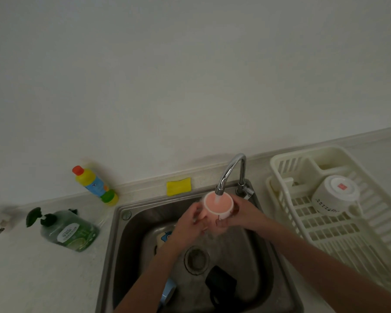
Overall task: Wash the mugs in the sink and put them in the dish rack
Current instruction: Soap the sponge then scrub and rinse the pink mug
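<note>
Head view: pink mug (218, 205) held mouth-up right under the faucet (231, 172) so the stream fills it, left hand (190, 224) and right hand (242, 214) both with fingers curled round its sides, above the sink (122, 245). Around: white mug (335, 195) upside down in the dish rack (303, 233) at right (plenty of free slots), more mugs low in the basin (partly hidden by the forearms), sponge (178, 186) and green soap bottle (69, 230) apart on the counter, nothing barring the way to the rack.

Likely a home kitchen: sink (131, 222), dish rack (370, 233).
</note>
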A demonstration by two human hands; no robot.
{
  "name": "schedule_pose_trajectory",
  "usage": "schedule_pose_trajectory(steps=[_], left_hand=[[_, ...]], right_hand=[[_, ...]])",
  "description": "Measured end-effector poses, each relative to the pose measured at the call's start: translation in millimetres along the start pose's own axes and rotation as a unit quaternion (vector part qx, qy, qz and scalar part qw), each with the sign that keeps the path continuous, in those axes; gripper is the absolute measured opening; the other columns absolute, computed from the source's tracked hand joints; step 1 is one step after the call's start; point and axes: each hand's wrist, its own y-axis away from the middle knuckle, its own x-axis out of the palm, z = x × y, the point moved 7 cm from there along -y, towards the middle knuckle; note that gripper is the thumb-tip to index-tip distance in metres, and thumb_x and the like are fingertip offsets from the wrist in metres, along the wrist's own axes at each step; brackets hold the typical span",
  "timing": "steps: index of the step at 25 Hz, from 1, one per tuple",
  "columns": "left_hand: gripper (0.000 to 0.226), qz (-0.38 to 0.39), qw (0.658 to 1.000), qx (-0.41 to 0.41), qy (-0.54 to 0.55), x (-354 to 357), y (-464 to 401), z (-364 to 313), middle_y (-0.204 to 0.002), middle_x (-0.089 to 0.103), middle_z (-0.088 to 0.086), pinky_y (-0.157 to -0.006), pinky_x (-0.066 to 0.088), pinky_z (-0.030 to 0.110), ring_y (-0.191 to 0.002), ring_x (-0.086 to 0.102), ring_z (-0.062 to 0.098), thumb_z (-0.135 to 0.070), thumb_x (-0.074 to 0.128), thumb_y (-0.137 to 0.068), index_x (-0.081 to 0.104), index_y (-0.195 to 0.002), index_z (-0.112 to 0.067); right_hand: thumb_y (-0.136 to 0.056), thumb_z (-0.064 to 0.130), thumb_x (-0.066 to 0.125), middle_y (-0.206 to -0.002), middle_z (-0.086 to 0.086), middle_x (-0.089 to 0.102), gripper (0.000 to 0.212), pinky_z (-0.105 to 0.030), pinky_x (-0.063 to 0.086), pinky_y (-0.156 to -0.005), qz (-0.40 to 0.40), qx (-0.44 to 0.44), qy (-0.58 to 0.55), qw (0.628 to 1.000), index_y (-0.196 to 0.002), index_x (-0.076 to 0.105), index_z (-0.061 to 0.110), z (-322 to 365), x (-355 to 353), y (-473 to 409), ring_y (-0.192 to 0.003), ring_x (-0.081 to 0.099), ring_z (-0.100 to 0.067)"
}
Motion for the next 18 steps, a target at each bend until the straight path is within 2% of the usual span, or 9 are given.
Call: schedule_pose_trajectory(steps=[3,6,9,13,14,17,18], left_hand=[[0.034,0.022,1.000,-0.001,0.001,15,1,-2,-0.121,0.062,0.002,-0.075,0.060,0.040,-0.101,0.067,0.021,-0.011,0.063,-0.094,0.053,-0.123,-0.024],[0.039,0.039,0.999,-0.019,-0.024,25,11,9,-0.122,0.060,-0.002,-0.076,0.062,0.040,-0.099,0.069,0.017,-0.018,0.064,-0.094,0.046,-0.128,-0.020],[0.033,0.022,0.998,-0.046,-0.024,21,24,26,-0.115,0.061,0.004,-0.074,0.062,0.043,-0.093,0.071,0.020,-0.019,0.069,-0.090,0.047,-0.113,-0.012],[0.016,0.009,0.997,-0.079,-0.021,3,31,46,-0.100,0.069,0.006,-0.080,0.061,0.047,-0.089,0.072,0.020,-0.022,0.066,-0.092,0.060,-0.101,-0.010],[0.014,0.007,0.996,-0.082,-0.017,0,31,46,-0.097,0.070,0.004,-0.080,0.061,0.045,-0.087,0.072,0.017,-0.023,0.065,-0.093,0.063,-0.100,-0.010],[0.003,-0.013,0.998,-0.052,-0.024,-9,30,32,-0.084,0.071,-0.005,-0.068,0.058,0.023,-0.077,0.070,0.004,-0.019,0.065,-0.094,0.066,-0.092,-0.018],[0.005,-0.020,0.999,-0.042,-0.028,-12,27,27,-0.080,0.071,-0.006,-0.066,0.057,0.021,-0.074,0.069,0.004,-0.020,0.066,-0.093,0.066,-0.088,-0.020]], right_hand=[[-0.059,0.014,0.094,-0.119,0.004,0.070,0.081,-0.034,0.054,-0.094,0.006,0.002,0.008,1.000,-0.130,0.058,0.027,-1,-10,8,-0.111,0.066,-0.015],[-0.056,0.023,0.095,-0.121,0.010,0.068,0.085,-0.036,0.053,-0.097,0.020,0.016,0.039,0.999,-0.131,0.057,0.033,-11,-9,16,-0.112,0.064,-0.009],[-0.054,0.027,0.095,-0.119,0.013,0.069,0.084,-0.039,0.053,-0.098,0.035,0.035,0.065,0.997,-0.128,0.058,0.037,-25,2,20,-0.110,0.065,-0.005],[-0.056,0.025,0.093,-0.117,0.015,0.069,0.081,-0.035,0.052,-0.099,0.051,0.035,0.075,0.995,-0.128,0.058,0.035,-27,22,14,-0.109,0.064,-0.003],[-0.056,0.024,0.093,-0.117,0.014,0.069,0.081,-0.035,0.052,-0.099,0.051,0.031,0.074,0.995,-0.129,0.058,0.034,-25,25,12,-0.109,0.064,-0.003],[-0.056,0.021,0.093,-0.116,0.012,0.071,0.079,-0.036,0.054,-0.097,0.047,0.024,0.067,0.996,-0.127,0.060,0.032,-18,29,3,-0.108,0.065,-0.004],[-0.057,0.019,0.093,-0.114,0.010,0.071,0.077,-0.035,0.054,-0.096,0.043,0.018,0.063,0.997,-0.126,0.061,0.030,-14,28,-1,-0.107,0.066,-0.006]])
